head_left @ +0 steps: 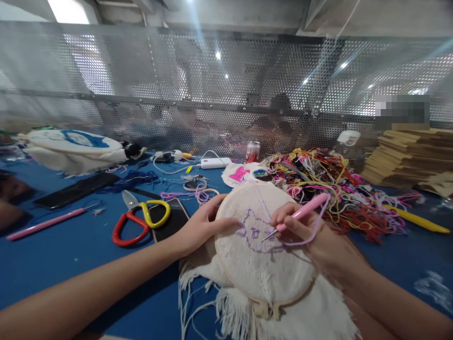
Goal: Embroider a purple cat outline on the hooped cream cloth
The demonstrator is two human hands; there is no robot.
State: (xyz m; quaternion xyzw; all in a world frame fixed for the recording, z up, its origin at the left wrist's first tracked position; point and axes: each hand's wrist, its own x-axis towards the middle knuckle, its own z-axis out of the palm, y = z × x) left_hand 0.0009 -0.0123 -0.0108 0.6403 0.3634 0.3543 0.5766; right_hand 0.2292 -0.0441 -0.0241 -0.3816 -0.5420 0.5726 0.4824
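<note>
Right now your right hand [311,241] pinches the pink punch needle [300,213] like a pen, fingers closed on its handle, its metal tip touching the purple stitching at the centre of the frame. Your left hand [201,226] clasps the upper-left rim of the embroidery hoop [262,264], thumb lying on the stretched cloth. The hoop sits at lower centre, tilted toward you over a fringed white cloth [318,316]. It looks light and stiff at the rim, while the fabric is taut yet soft, so the rim is the place to hold. Lilac yarn [311,233] loops slackly from the needle and could snag. Left of the hoop lie scissors [141,219] on the blue table [71,250]; a tangle of threads [329,184] spreads at upper right.
</note>
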